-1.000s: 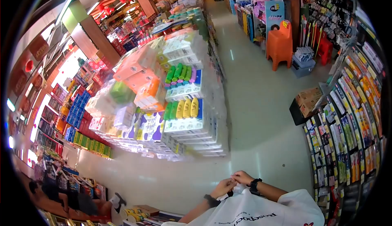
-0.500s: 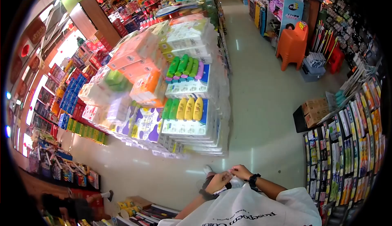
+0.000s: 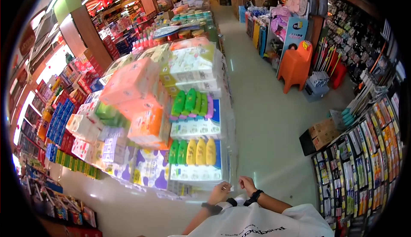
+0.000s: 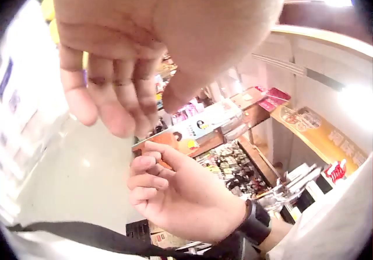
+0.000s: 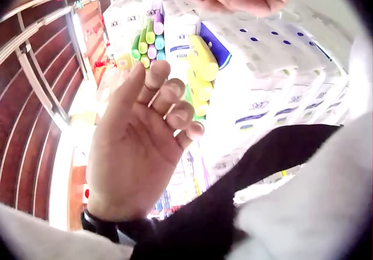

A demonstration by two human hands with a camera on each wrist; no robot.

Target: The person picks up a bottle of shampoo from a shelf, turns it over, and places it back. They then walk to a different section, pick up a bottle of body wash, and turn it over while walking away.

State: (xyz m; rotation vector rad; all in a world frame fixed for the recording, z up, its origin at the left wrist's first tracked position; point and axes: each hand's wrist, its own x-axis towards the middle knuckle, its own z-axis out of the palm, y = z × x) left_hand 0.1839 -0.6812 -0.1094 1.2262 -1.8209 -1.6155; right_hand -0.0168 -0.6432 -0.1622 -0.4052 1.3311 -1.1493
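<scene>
My left hand (image 3: 219, 193) and right hand (image 3: 248, 186) are held apart in front of the white shirt, with nothing between their fingers. In the left wrist view my left hand (image 4: 116, 62) has its fingers bent loosely downward, and my right hand (image 4: 180, 199) shows loosely curled fingers below it. From the right wrist, my left palm (image 5: 137, 137) faces the camera with relaxed fingers. Just ahead of both hands stands a stack of wrapped tissue packs (image 3: 196, 172). Yellow bottles (image 3: 201, 152) and green bottles (image 3: 182, 152) lie on top of it.
An aisle floor (image 3: 257, 121) runs along the right of the stack. Beyond it are an orange stack of stools (image 3: 295, 65), cardboard boxes (image 3: 323, 133) and a shelf of hanging packets (image 3: 359, 168). More goods crowd the left side.
My hands, together earlier with fingertips touching, have separated. The tissue stack appears nearer and lower in the head view. The seated person at lower left has gone out of view.
</scene>
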